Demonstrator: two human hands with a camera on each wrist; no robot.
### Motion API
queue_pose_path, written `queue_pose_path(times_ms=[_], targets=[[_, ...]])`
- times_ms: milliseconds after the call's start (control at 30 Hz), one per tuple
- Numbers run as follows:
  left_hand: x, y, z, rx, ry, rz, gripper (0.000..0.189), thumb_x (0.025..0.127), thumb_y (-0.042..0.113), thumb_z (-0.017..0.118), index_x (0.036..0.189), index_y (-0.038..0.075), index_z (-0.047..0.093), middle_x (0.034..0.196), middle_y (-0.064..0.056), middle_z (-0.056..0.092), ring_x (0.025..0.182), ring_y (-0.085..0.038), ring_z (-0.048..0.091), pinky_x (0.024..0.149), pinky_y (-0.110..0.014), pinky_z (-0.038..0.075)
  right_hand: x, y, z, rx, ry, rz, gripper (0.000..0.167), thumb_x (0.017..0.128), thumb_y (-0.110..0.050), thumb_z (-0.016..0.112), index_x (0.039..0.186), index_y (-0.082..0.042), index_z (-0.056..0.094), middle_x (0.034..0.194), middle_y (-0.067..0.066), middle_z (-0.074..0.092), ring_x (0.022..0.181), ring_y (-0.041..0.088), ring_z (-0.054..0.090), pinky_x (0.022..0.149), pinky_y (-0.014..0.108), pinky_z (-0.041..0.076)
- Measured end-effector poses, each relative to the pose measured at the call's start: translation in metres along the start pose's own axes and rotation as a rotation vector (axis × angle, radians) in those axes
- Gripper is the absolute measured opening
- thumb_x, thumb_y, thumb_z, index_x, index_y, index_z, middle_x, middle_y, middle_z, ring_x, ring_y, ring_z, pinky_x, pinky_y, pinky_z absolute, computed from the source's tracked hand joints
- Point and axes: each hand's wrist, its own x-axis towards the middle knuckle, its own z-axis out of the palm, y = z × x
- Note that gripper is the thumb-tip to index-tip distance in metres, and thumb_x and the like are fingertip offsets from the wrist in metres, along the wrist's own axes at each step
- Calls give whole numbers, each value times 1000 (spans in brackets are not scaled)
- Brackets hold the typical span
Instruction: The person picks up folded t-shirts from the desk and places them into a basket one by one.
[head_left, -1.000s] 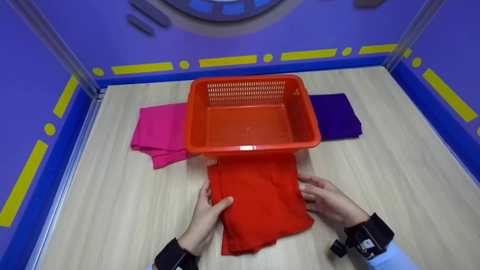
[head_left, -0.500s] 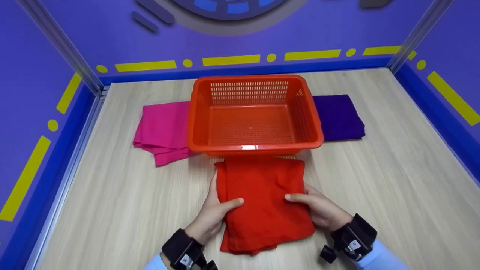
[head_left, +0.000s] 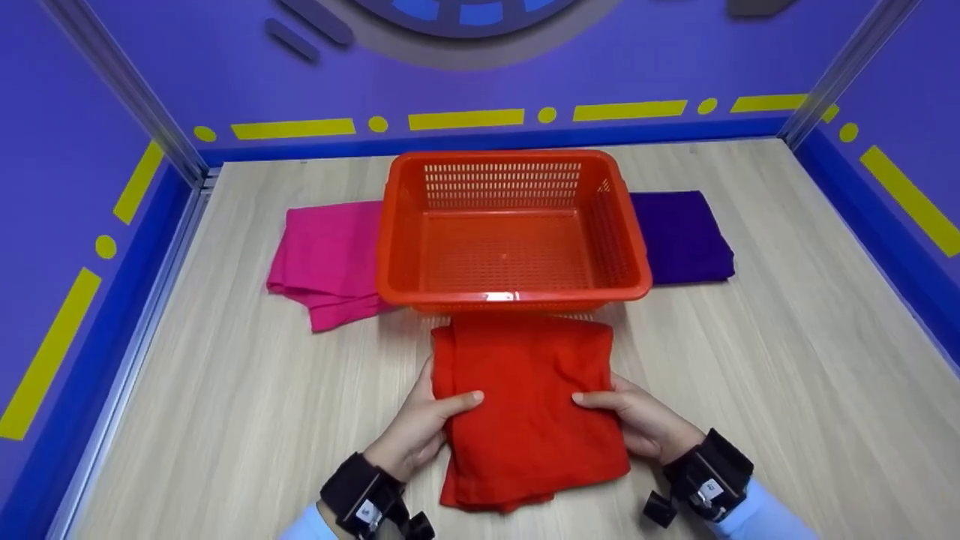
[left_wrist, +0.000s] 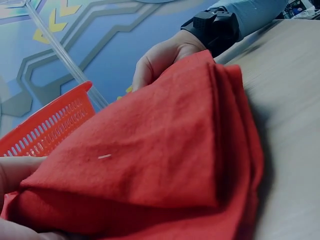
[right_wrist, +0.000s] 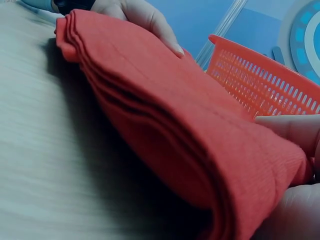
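Observation:
A folded red cloth (head_left: 529, 420), several layers thick, lies flat between my two hands in front of the basket. My left hand (head_left: 424, 424) grips its left edge, thumb on top and fingers underneath. At the opposite edge my right hand (head_left: 649, 420) pinches the cloth the same way, its thumb pointing inward. Both wrist views show the layers bulging and a dark shadow under the cloth's near side. The fingers below the cloth are mostly hidden. An orange-red plastic basket (head_left: 517, 295) with slotted walls stands just beyond the cloth's far edge, with nothing inside.
Folded pink cloth (head_left: 330, 255) lies left of the basket, partly behind its wall. To the right is a folded dark purple cloth (head_left: 682, 236). Blue-purple panels (head_left: 465, 90) with yellow marks enclose the wooden tabletop (head_left: 225, 390) at the back and sides.
My right hand has come in from beside the cloth and taken hold of its right edge, thumb now on top. The cloth has shifted slightly right; my left hand has kept its grip.

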Motion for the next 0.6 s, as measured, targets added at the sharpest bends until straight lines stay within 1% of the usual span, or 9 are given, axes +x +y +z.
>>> queue_pose_path(times_ms=[200, 333, 433, 600], targets=[[0, 2, -1, 5, -6, -6, 95, 88, -1, 73, 162, 12, 15, 151, -19, 40, 125, -27, 51, 103, -38, 47, 0, 0, 0, 33, -3, -6, 44, 100, -3, 58, 137, -11, 36, 123, 8, 62, 114, 23, 64, 98, 41, 53], [1, 2, -1, 15, -4, -13, 92, 88, -1, 73, 161, 10, 18, 151, -19, 41, 125, -26, 51, 105, -37, 45, 0, 0, 1, 45, 1, -10, 40, 100, -3, 58, 134, -11, 39, 122, 7, 62, 113, 23, 64, 97, 42, 54], [0, 2, -1, 16, 0, -19, 92, 88, 0, 73, 161, 9, 18, 151, -19, 42, 124, -25, 52, 103, -37, 46, -1, 0, 1, 52, 5, -13, 38, 100, -3, 57, 132, -12, 41, 121, 7, 63, 111, 23, 65, 96, 41, 54], [-2, 3, 0, -5, -8, -22, 85, 89, 1, 71, 158, 5, 22, 142, -17, 49, 117, -25, 58, 98, -38, 51, -4, 1, 3, 56, 19, -10, 34, 100, -3, 57, 130, -13, 43, 117, 7, 66, 108, 22, 67, 94, 41, 55]])
